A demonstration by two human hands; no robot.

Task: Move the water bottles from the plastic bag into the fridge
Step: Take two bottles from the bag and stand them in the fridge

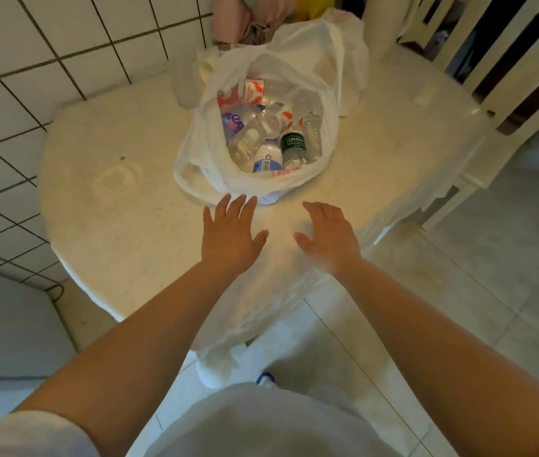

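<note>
The water bottles (271, 133) lie jumbled inside the plastic bag (294, 61), which sits open-mouthed on the pale bench (113, 206); a dark-labelled bottle (292, 145) and a blue-labelled one (266, 164) lie nearest the person. Just short of the bag's near edge, the left hand (231, 235) reaches forward with its fingers (228, 206) straight and slightly spread, holding nothing. The right hand (329, 235) hovers beside it, fingers loosely curved and empty too. A tiled wall stands to the left and a white chair (492, 61) at the far right. No fridge is in view, and the bag looks full, so the task seems barely begun: every bottle seen has yet to be lifted out and carried over.
</note>
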